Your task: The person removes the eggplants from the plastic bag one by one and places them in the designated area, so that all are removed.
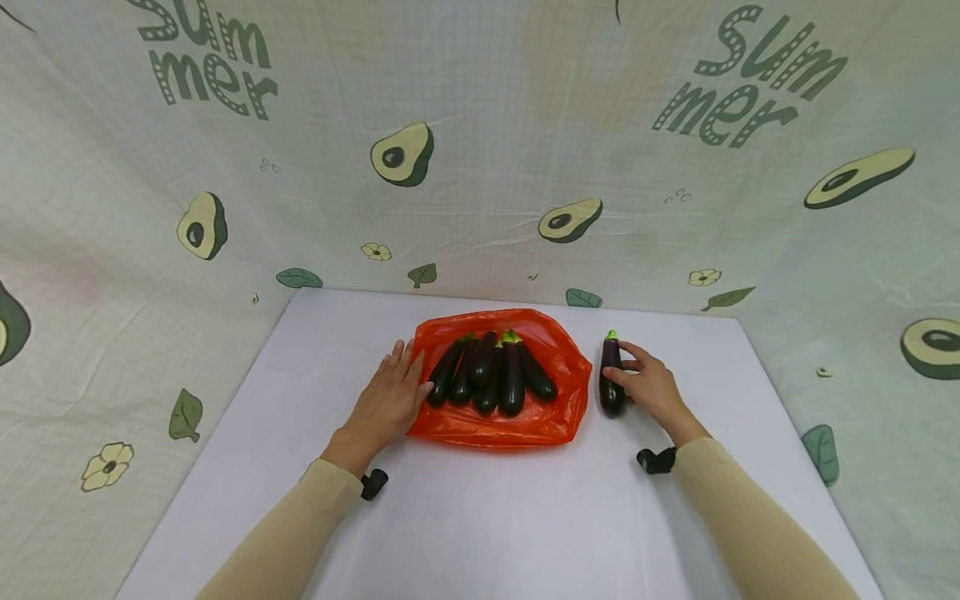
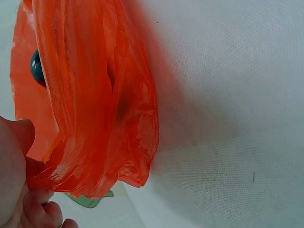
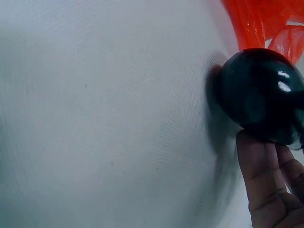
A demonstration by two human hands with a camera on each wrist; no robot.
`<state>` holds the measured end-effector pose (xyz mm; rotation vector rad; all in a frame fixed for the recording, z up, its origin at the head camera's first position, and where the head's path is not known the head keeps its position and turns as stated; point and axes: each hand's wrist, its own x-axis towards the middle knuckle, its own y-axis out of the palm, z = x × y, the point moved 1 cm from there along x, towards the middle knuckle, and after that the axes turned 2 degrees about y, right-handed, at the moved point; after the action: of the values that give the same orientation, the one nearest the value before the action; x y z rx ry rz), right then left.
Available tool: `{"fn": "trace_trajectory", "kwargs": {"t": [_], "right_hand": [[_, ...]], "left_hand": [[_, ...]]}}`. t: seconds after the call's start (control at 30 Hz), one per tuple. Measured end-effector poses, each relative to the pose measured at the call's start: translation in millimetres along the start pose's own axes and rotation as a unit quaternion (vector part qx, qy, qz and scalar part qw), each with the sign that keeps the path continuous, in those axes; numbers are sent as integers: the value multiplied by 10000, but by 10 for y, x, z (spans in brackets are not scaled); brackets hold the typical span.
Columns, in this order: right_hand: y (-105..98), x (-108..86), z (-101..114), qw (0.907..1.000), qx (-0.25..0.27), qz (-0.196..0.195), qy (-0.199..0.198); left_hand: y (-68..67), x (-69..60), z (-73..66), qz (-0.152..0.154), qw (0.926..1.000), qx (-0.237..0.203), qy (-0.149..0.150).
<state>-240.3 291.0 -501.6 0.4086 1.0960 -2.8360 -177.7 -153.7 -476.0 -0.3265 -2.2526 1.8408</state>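
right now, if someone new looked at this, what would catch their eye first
Probably the bright red plastic bag in the middle of the white tabletop, with a cluster of dark, glossy eggplants in it. Next, perhaps, the single eggplant just right of the bag, held by the right hand, while the left hand holds the bag's left edge.

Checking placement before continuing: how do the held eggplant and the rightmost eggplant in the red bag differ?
The held eggplant is outside the red bag; the rightmost bagged eggplant lies inside it. The right hand grips the held eggplant; neither hand touches the bagged one. The held eggplant points nearly straight ahead; the bagged one slants, its near end rightward. Both are dark and glossy, with green tops.
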Motion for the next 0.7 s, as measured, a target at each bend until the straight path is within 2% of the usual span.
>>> {"fn": "trace_trajectory", "kwargs": {"t": [0.7], "right_hand": [[77, 49, -49, 9998, -170, -91, 11]], "left_hand": [[59, 6, 22, 8, 10000, 27, -24]]}}
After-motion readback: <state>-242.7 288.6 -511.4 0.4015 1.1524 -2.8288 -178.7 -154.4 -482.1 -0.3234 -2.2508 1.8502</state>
